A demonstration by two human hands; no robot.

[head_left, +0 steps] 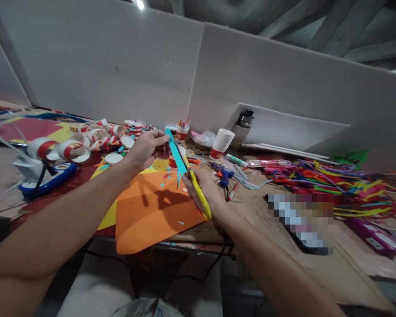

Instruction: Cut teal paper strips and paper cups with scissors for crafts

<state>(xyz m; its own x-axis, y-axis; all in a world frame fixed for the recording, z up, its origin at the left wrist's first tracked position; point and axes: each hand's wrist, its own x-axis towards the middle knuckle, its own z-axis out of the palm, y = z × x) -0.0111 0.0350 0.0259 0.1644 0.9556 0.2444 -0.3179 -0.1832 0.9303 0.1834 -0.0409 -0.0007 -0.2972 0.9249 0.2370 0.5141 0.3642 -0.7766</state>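
My left hand (pixel 149 149) pinches the upper end of a light blue paper strip (pixel 175 152) above the table. In my right hand (pixel 203 187) is a pair of scissors (pixel 201 196) with yellow handles, its blades lying along the strip. The strip's lower end, near my right fingers, is split into thin pieces. Below both hands lies a sheet of orange paper (pixel 145 220), with small blue and white scraps on it. Part of a red and white paper cup (pixel 173 163) shows behind the strip.
Cut cup rings (pixel 74 150) and a blue power strip (pixel 48 180) lie left. At the back stand stacked paper cups (pixel 223 140) and a bottle (pixel 242 127). A blue glue gun (pixel 225 174), a pixelated phone-like object (pixel 300 224) and colourful pipe cleaners (pixel 333 182) lie right.
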